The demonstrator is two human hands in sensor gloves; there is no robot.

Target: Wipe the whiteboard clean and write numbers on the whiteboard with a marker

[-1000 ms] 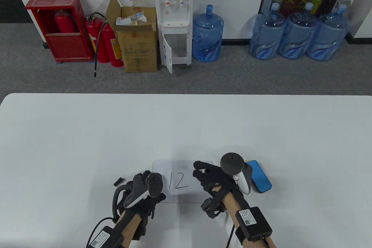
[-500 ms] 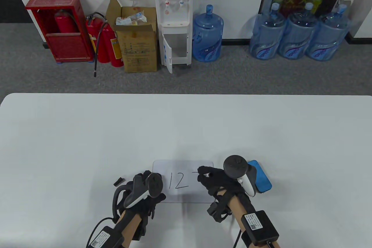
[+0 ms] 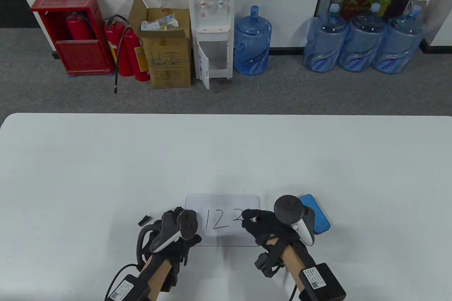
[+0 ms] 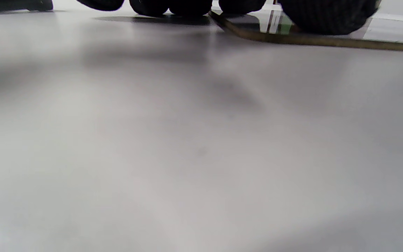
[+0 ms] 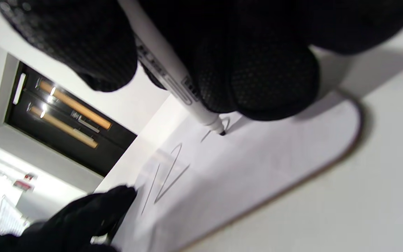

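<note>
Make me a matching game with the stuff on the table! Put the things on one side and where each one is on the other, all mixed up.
Things:
1. marker
2. marker cap
3. blue eraser
4. whiteboard

Places:
A. on the table left of the left hand
B. between the two hands
C. pinched in the right hand
D. on the table behind the right hand

Pairs: 1-C, 2-A, 3-D, 4-B

The whiteboard (image 3: pixel 226 235) is sitting at the near middle of the bench (image 3: pixel 226 152), with the eraser (image 3: pixel 317 214) lying just right of it and the marker cap (image 3: pixel 143 220) off to its left.
</note>
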